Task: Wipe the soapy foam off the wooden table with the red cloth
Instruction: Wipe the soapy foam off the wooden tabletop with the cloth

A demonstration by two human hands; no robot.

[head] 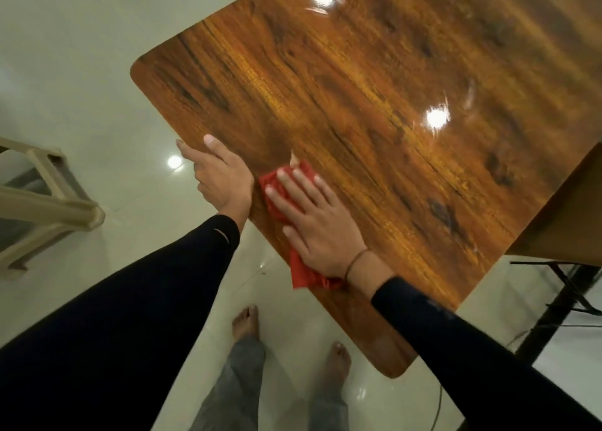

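Note:
The wooden table (358, 98) fills the upper right, glossy and wet-looking, with faint streaks near the right side; no thick foam shows. My right hand (312, 222) lies flat, fingers spread, pressing the red cloth (301, 272) onto the tabletop close to the near edge. The cloth sticks out beyond my fingertips and behind my wrist. My left hand (218, 176) grips the table's near edge just left of the cloth, thumb on top and fingers curled under.
A beige plastic chair (49, 199) stands on the pale tiled floor at the left. A brown surface (566, 215) overlaps the table at the right, with dark metal legs (560, 313) and a cable below it. My bare feet (246, 323) are under the table edge.

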